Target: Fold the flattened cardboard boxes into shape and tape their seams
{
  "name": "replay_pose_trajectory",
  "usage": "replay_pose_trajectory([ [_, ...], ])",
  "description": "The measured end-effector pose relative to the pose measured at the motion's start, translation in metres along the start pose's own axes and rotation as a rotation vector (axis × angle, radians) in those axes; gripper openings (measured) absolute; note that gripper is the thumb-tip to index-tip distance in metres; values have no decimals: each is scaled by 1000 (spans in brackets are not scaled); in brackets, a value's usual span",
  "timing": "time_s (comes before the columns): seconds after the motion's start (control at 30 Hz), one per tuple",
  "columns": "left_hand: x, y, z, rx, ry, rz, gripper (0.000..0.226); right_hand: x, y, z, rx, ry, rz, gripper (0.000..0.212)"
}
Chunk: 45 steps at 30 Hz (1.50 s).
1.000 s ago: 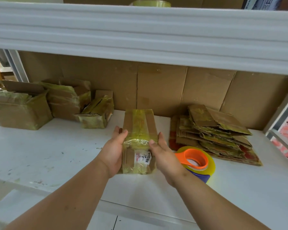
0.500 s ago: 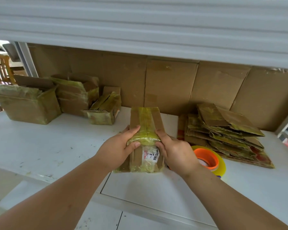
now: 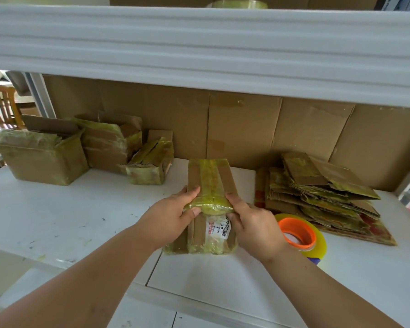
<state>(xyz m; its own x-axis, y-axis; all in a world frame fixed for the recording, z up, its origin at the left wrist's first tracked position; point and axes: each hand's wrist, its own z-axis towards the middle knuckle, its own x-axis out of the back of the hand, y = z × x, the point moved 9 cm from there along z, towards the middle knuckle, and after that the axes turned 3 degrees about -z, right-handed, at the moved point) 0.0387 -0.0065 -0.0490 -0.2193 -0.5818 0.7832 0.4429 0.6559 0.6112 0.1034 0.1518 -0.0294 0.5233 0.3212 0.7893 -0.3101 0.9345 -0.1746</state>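
A small folded cardboard box (image 3: 211, 178) with yellowish tape along its top seam and a white label on its near face stands on the white shelf (image 3: 57, 221). My left hand (image 3: 168, 218) grips its left side, thumb pressing the tape at the near top edge. My right hand (image 3: 253, 223) grips its right side, fingers on the same tape edge. A tape dispenser with an orange core (image 3: 298, 233) lies just right of my right hand. A stack of flattened cardboard boxes (image 3: 322, 195) lies at the right.
Three folded, taped boxes stand at the back left: a large one (image 3: 40, 157), a middle one (image 3: 107, 143) and a small one (image 3: 149, 164). Cardboard sheets (image 3: 242, 126) line the back. An upper white shelf (image 3: 199, 48) hangs overhead. A wooden chair (image 3: 0, 105) shows far left.
Both hands slid from the box's lower sides up to its near top edge and now press the tape there. The box stays in place.
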Motion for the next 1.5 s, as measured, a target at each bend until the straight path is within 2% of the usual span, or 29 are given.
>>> replay_pose_trajectory([
  [0.17,10,-1,5,85,-85,-119,53,3,16,8,-96,-268,131,57],
  [0.23,18,-1,7,147,-120,-162,53,7,7,11,-56,-237,87,56],
  [0.3,27,2,10,199,-125,-100,53,8,-3,11,-29,-176,77,55],
  [0.33,31,4,12,217,-116,-10,60,7,-8,11,-7,-149,75,55],
  [0.4,34,9,15,257,-126,233,90,8,-19,15,48,-110,78,55],
  [0.47,28,10,15,307,-164,369,111,9,-23,18,37,-109,148,53],
  [0.6,24,13,15,308,-204,299,115,0,6,17,-184,-168,386,41],
  [0.7,23,21,14,233,-280,253,112,7,32,15,-300,-55,280,36],
  [0.77,24,26,11,183,-366,257,106,16,49,16,-415,17,199,50],
  [0.83,27,26,9,165,-438,265,100,11,62,15,-529,-58,229,64],
  [0.9,31,21,11,145,-453,348,95,2,65,14,-584,-183,302,62],
  [0.97,34,16,13,130,-416,459,91,-3,61,14,-587,-245,364,52],
  [1.07,42,9,19,152,-271,584,90,-1,57,13,-583,-200,419,39],
  [1.2,54,-9,21,190,-84,574,90,-3,54,16,-623,-169,583,27],
  [1.4,48,-17,22,67,7,563,60,-14,58,20,-644,-268,412,43],
  [1.5,56,-30,24,62,100,488,51,-18,50,22,-672,-343,517,59],
])
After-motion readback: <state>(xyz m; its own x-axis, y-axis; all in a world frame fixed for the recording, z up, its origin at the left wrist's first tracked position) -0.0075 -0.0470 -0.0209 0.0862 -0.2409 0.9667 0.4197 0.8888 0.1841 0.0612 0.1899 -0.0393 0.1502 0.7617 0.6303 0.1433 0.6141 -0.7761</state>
